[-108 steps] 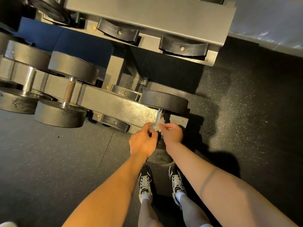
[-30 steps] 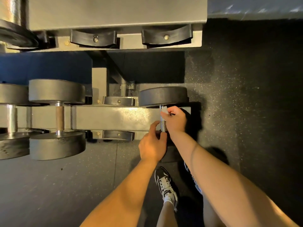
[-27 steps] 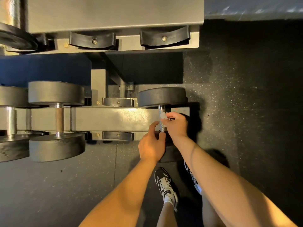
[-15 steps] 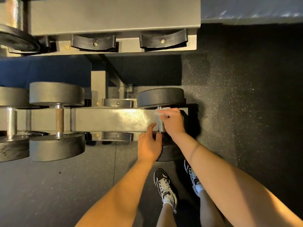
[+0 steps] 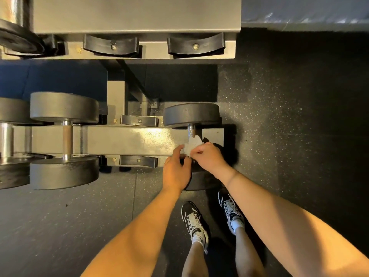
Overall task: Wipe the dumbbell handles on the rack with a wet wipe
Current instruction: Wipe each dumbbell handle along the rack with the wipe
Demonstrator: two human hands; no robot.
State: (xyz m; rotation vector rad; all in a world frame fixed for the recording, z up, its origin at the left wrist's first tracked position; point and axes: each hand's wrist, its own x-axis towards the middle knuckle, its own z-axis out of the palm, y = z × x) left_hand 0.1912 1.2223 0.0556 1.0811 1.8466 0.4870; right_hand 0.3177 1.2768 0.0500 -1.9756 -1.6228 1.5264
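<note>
Wet wipe: a white crumpled wet wipe (image 5: 192, 145) is bunched against the near part of the knurled steel dumbbell handle (image 5: 191, 131), just above both hands.
Right hand: the right hand (image 5: 207, 156) has its fingers curled in, and its fingertips pinch the wipe's right side; the wipe sticks out up and to the left of the knuckles.
Left hand: the left hand (image 5: 176, 170) sits just beside the right, with its thumb raised to the wipe's left edge. Its fingers curl under and are hidden, so I cannot tell whether they grip the wipe, the handle or nothing.
Dumbbell: the black round-headed dumbbell (image 5: 191, 114) lies at the right end of the grey steel lower rail (image 5: 123, 139). Its far head is in full view, while its near head is mostly covered by the hands and wrists. The bare part of the handle shows between the far head and the wipe.
Neighbours: a second black dumbbell with a brownish handle (image 5: 64, 108) rests further left on the same rail, and another shows partly at the left edge.
Cradles: black curved cradles (image 5: 138, 120) hold nothing between the two dumbbells and on the grey upper tier (image 5: 135, 13).
Floor: black speckled rubber flooring (image 5: 289, 136) lies under the rack.
Feet: two black-and-white laced trainers (image 5: 194, 220) stand just below the hands.
</note>
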